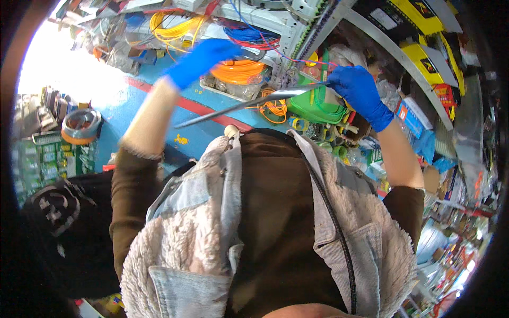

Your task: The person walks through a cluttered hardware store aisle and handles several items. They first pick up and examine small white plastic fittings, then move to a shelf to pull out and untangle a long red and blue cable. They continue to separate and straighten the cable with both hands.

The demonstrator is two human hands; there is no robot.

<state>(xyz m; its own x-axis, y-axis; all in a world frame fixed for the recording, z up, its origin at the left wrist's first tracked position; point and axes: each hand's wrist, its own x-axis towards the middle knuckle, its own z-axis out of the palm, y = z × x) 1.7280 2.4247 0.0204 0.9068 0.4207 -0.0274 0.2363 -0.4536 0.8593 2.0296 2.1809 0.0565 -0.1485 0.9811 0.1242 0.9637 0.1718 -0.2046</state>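
My right hand (pixel 360 93), in a blue glove, is closed on one end of a long, thin dark strip (pixel 278 94) that slants down to the left across my front. Its material is hard to tell. A thin red and blue wire (pixel 290 57) runs from the top to beside the same hand. My left hand (pixel 208 59), also gloved in blue and blurred, is raised beside a coil of orange cable (pixel 238 72); whether it holds anything does not show. Coils of yellow cable (pixel 173 26) and blue cable (pixel 252 35) lie above it.
A perforated metal upright (pixel 285 47) stands ahead of me. A green plastic container (pixel 316 105) sits below my right hand. Yellow and black boxes (pixel 427 59) fill a shelf at the right. A coil in a round bundle (pixel 81 125) lies at the left, near a person in black (pixel 75 234).
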